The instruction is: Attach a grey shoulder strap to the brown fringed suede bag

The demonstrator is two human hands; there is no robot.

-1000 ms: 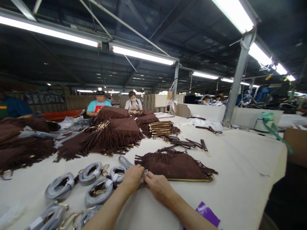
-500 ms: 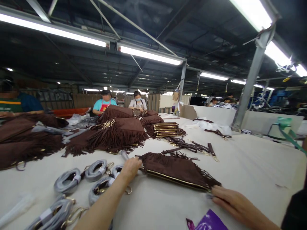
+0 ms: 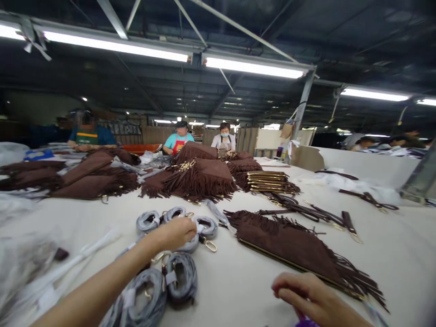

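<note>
Over the cluster of grey-wrapped coiled straps [image 3: 183, 277] with gold clasps is my left hand [image 3: 177, 232]. Its fingers are curled; their tips and anything in them are hidden. My right hand [image 3: 306, 293] is low at the front, slightly blurred, with bent fingers. A purple plastic packet [image 3: 306, 323] shows under its palm, mostly hidden and cut off by the picture's bottom edge; the hand seems closed on it. Between and beyond the hands a dark brown fringed bag [image 3: 282, 245] lies flat, its gold zip edge towards me, touched by neither hand.
Stacked brown fringed bags [image 3: 204, 177] stand farther back, beside a pile with gold zips [image 3: 269, 181]. Brown straps with clasps [image 3: 306, 211] lie behind the flat bag. Clear plastic wrapping [image 3: 23, 254] covers the left of the white table [image 3: 235, 295]. Several people sit beyond.
Both hands have let go of the flat bag. My left hand has moved over the coiled straps, my right hand to the purple packet. The view has turned left.
</note>
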